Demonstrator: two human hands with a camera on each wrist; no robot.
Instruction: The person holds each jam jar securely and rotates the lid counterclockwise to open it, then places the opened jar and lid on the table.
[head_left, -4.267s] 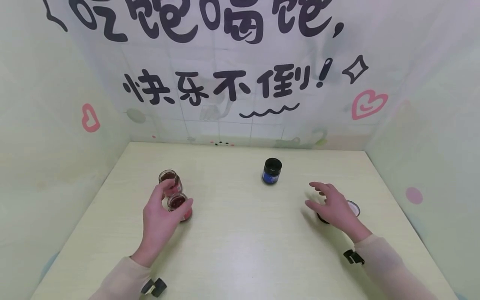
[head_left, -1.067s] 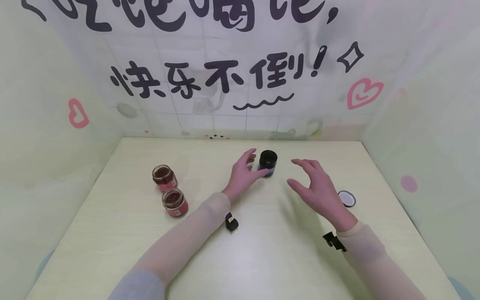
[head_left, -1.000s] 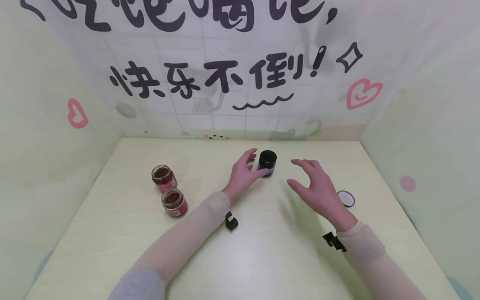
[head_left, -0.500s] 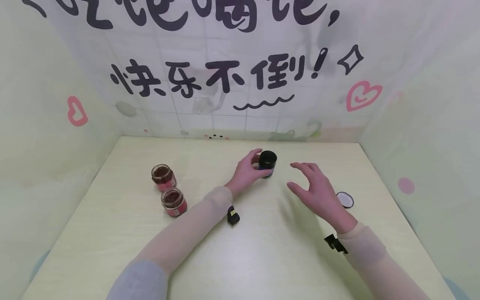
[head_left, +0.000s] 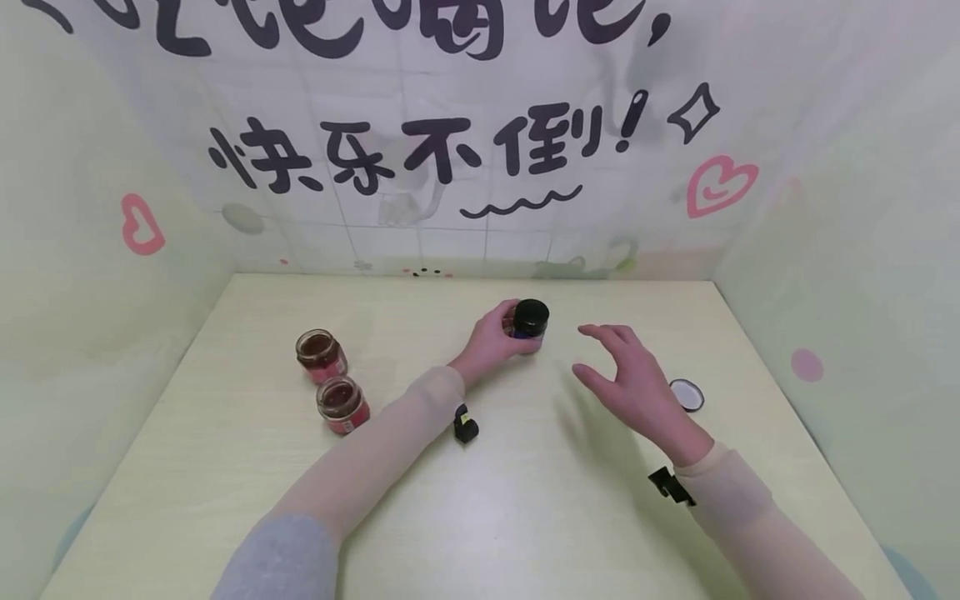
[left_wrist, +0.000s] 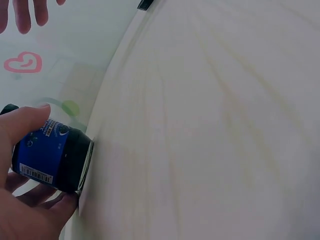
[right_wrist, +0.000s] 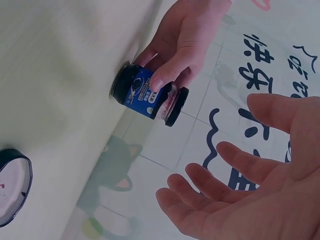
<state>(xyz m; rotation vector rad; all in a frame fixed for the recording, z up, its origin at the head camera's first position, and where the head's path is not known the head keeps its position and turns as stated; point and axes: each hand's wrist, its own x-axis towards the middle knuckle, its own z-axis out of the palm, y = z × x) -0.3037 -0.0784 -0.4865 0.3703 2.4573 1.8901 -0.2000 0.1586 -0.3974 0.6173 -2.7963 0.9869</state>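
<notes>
In the head view my left hand [head_left: 491,340] grips a small dark jar [head_left: 531,336] with a blue label and a black top, standing at the back of the table. The left wrist view shows the thumb across the blue label of the jar [left_wrist: 42,155] and the fingers curled round its other side. Its base is right at the tabletop. Seen from the right wrist, a pale band of neck shows under the jar's black top [right_wrist: 177,106]. My right hand [head_left: 630,379] hovers to the right of the jar, fingers apart and relaxed, holding nothing.
Two open glass jars with red labels, one farther back [head_left: 321,357] and one nearer [head_left: 342,406], stand close together at the left. A white-lined lid [head_left: 687,395] lies upturned beyond my right wrist. Printed cloth walls [head_left: 480,242] enclose the table's back and sides.
My left hand has moved from the red-labelled jars to the blue-labelled jar and closed round it. The right hand has shifted left and away from the lid, then stayed nearly still.
</notes>
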